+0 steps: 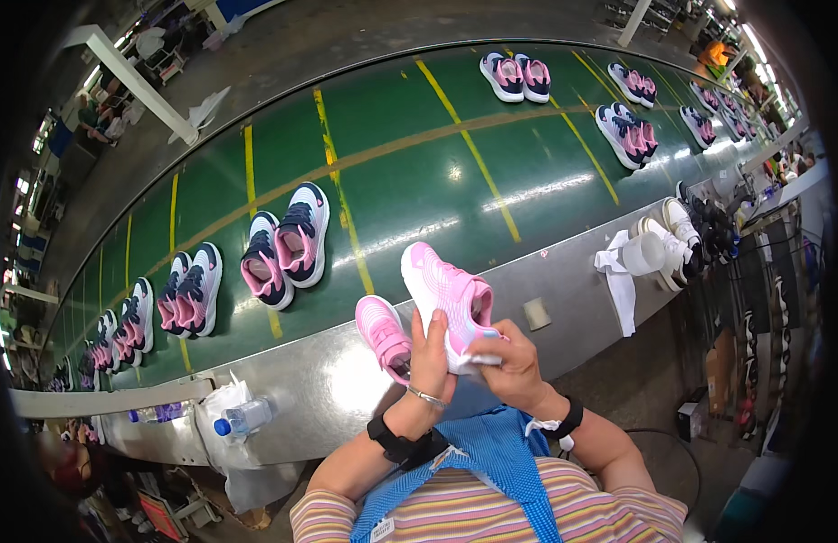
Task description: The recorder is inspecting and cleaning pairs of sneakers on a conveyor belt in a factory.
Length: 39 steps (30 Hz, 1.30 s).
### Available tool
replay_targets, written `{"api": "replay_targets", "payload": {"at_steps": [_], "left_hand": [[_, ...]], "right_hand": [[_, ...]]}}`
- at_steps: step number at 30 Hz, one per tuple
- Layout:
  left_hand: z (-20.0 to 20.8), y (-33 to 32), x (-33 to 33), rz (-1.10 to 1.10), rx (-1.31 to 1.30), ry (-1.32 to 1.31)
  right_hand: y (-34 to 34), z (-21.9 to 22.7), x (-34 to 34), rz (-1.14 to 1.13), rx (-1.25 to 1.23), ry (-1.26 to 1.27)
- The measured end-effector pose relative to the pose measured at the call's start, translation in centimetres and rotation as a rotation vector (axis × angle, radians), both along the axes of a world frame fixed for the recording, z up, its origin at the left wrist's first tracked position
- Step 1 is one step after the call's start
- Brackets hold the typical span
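Observation:
A pink sneaker (442, 279) with a white sole is held up and tilted over the near edge of the metal table. My left hand (428, 357) grips it along the sole side, fingers pointing up. At the heel, my right hand (516, 364) is closed with bent fingers against the shoe; a pale patch shows by its fingertips, and I cannot tell whether it is a cloth or part of the shoe. Its mate, another pink sneaker (381, 328), rests on the table just left of my left hand, partly hidden by it.
A green conveyor belt (410, 195) with yellow lines carries several pairs of navy, white and pink sneakers (297, 237). On the metal ledge (333, 385) are a water bottle (244, 418), a small pale block (537, 314), a white cloth (621, 290), a white roll (643, 253) and white shoes (680, 226).

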<state>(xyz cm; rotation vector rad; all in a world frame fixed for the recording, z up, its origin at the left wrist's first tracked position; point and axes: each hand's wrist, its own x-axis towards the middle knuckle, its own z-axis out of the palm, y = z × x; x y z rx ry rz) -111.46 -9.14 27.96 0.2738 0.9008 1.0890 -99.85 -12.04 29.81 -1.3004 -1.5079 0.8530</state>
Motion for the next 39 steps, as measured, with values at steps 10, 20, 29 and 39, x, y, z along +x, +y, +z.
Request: {"api": "replay_targets", "payload": {"at_steps": [10,20,29,39], "left_hand": [[1.6,0.4,-3.5,-0.075,-0.273,-0.387],[0.6,-1.2,-3.1,-0.184,-0.368,-0.511],[-6.8,-1.4,-0.4,-0.001,-0.315,-0.326],[-2.5,-5.1,-12.5,-0.365,0.055,0.688]], "right_hand": [[4.7,1.1,2.3,-0.364,-0.286,0.926],[3.2,0.9,-2.0,0.015,0.123,0.137],[1.9,-7.1,0.1,-0.285,-0.574,0.748],[-0.2,-10.8,0.2,-0.213,-0.373,-0.029]]}}
